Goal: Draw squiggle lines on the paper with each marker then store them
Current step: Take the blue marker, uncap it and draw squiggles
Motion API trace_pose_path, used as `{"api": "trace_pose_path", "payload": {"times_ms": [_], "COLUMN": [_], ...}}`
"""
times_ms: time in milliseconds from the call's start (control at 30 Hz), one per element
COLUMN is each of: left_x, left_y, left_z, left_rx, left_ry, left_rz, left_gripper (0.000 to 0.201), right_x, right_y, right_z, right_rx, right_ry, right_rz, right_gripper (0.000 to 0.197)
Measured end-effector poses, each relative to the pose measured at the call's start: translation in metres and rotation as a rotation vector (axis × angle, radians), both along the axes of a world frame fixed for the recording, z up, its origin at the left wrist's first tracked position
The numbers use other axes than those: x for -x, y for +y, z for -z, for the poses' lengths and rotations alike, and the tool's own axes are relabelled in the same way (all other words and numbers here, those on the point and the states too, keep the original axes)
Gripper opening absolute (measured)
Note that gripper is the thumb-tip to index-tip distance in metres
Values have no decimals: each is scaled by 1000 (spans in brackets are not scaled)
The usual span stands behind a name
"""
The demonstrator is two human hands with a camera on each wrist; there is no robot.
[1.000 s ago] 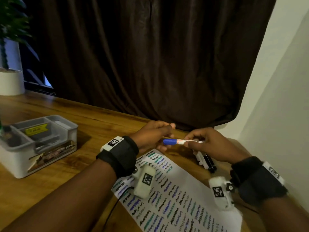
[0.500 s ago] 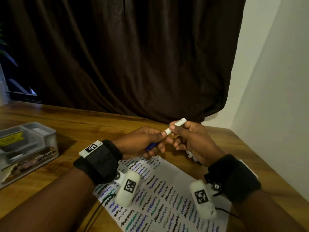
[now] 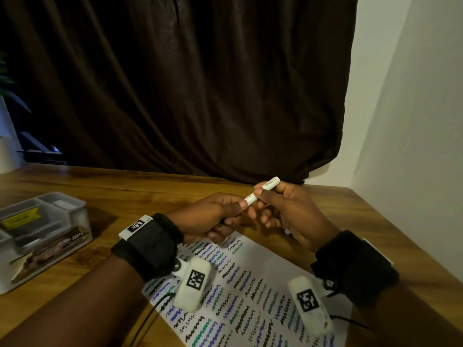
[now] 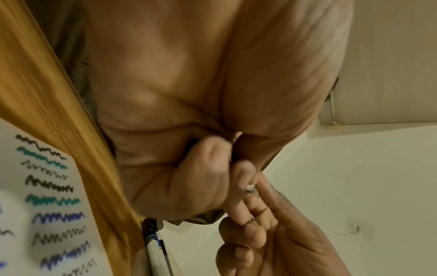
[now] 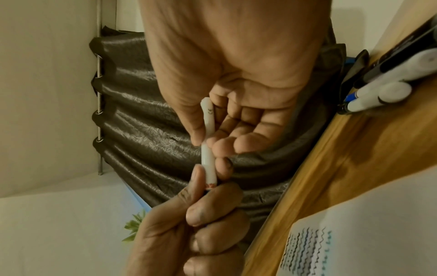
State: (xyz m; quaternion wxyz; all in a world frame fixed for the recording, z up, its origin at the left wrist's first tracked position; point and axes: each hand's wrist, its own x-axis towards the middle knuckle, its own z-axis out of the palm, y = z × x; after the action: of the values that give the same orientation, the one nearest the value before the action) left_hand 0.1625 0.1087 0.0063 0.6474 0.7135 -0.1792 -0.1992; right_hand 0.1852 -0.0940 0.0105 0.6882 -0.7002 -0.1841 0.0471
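Note:
A white marker [image 3: 263,189] is held between both hands above the far end of the paper [image 3: 253,279], tilted with its rear end up and to the right. My left hand [image 3: 225,212] is curled round its lower end, which stays hidden inside the fist. My right hand [image 3: 281,205] pinches the white barrel between thumb and fingers. In the right wrist view the marker [image 5: 208,158] runs from the right hand [image 5: 236,74] down into the left hand [image 5: 191,222]. The paper is covered with several rows of black, blue and green squiggles.
Several other markers [image 5: 383,89] lie together on the wooden table [image 3: 150,196] beyond the paper, behind my right hand. A grey organizer box [image 3: 42,236] with compartments stands at the left. A dark curtain hangs behind the table and a white wall runs along the right.
The marker tipped from level to slanted, rear end up. Its blue cap end, visible a second ago, is now inside my left fist. The head view swung to the right.

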Motion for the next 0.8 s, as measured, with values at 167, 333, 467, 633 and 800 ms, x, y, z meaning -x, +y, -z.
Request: {"api": "trace_pose_path", "payload": {"times_ms": [167,333,467,633,800], "left_x": [3,3,4,-4,-6], "left_y": [-5,-6,-2,9,13], "left_z": [-1,-2,-6,-5,0], "left_rx": [21,-8,-87,-196,-363], "left_ry": [-8,-61,-94,-72,117], "left_rz": [4,-16,-106,-325,-225], "left_gripper": [26,28,40,60,66], "right_x": [2,0,0,-1,3], "right_y": [5,4,2,-1,4], "right_z": [5,4,-2,1,16], "right_rx": [-12,-1,-18,16,232], "right_ry": [8,5,56,219,211], "right_rz": [-67,-42,55,57,-64], "right_gripper": [32,39,21,27,24]}}
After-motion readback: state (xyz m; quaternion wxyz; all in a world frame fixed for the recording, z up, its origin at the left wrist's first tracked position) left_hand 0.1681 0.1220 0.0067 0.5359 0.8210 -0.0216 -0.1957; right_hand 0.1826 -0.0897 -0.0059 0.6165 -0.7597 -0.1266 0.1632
